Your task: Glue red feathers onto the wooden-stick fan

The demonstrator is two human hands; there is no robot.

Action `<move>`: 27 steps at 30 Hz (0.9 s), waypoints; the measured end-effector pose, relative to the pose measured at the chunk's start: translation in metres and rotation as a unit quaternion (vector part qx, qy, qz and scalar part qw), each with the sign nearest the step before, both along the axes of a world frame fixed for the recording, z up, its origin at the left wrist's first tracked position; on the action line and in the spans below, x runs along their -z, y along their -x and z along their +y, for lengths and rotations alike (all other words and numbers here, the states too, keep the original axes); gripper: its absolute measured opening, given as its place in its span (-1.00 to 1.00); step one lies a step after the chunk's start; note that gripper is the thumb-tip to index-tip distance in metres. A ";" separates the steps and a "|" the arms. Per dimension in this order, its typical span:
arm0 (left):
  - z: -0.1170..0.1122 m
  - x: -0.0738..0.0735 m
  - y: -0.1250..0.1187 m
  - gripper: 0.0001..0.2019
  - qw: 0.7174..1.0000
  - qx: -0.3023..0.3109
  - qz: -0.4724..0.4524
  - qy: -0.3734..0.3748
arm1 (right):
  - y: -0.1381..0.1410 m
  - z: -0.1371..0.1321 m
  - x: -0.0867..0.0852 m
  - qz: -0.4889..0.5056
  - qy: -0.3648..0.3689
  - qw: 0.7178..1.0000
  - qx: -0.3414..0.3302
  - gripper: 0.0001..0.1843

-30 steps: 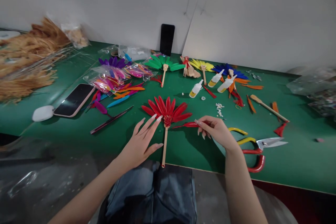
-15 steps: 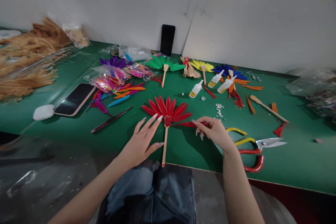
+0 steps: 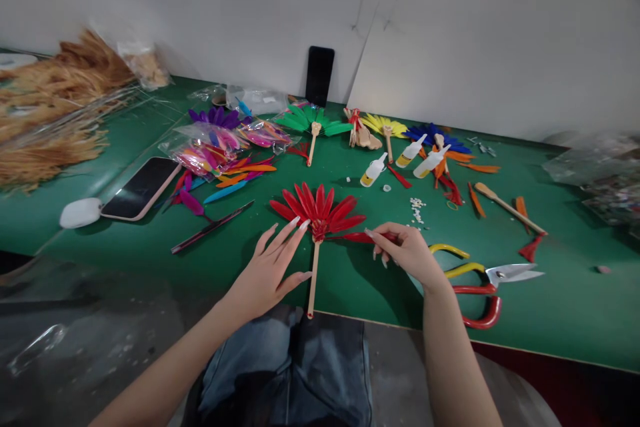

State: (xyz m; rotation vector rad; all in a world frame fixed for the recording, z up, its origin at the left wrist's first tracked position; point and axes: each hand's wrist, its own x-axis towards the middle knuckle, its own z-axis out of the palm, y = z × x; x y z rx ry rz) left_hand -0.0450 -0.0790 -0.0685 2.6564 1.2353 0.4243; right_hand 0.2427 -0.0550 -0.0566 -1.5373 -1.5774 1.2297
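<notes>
A red feather fan (image 3: 320,210) with a thin wooden handle (image 3: 313,280) lies near the table's front edge. My left hand (image 3: 273,267) rests over the fan's left side, fingers spread, fingertips at its centre and thumb beside the handle. Between thumb and fingers, my right hand (image 3: 403,250) pinches a red feather (image 3: 357,237). The feather's narrow end points left and reaches the base of the fan, just right of the handle top. Whether that end is fixed to the fan I cannot tell.
Scissors (image 3: 487,280) with yellow and red grips lie right of my right hand. Several glue bottles (image 3: 374,170), white beads (image 3: 417,210) and other feather fans (image 3: 315,121) are farther back. Tweezers (image 3: 213,227), a phone (image 3: 143,188) and bagged feathers (image 3: 210,147) lie left.
Both hands, the fan and the pinched feather keep practically the same positions. Only the view has shifted very slightly.
</notes>
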 end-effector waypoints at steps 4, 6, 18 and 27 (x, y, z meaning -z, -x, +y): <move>0.000 0.000 0.000 -0.30 1.000 -0.001 -0.002 -0.002 | 0.001 0.000 -0.001 0.000 0.004 1.000 -0.001 -0.64; 0.000 0.001 0.000 -0.30 1.000 0.000 -0.001 -0.002 | 0.002 -0.001 -0.001 0.000 0.004 1.000 -0.002 -0.64; 0.000 -0.001 0.000 -0.30 1.000 0.004 -0.005 0.001 | 0.003 -0.001 -0.001 -0.002 -0.017 1.000 0.000 -0.64; 0.000 0.000 0.000 -0.30 1.000 0.005 -0.001 0.003 | 0.002 -0.004 0.000 -0.011 -0.026 1.000 0.008 -0.67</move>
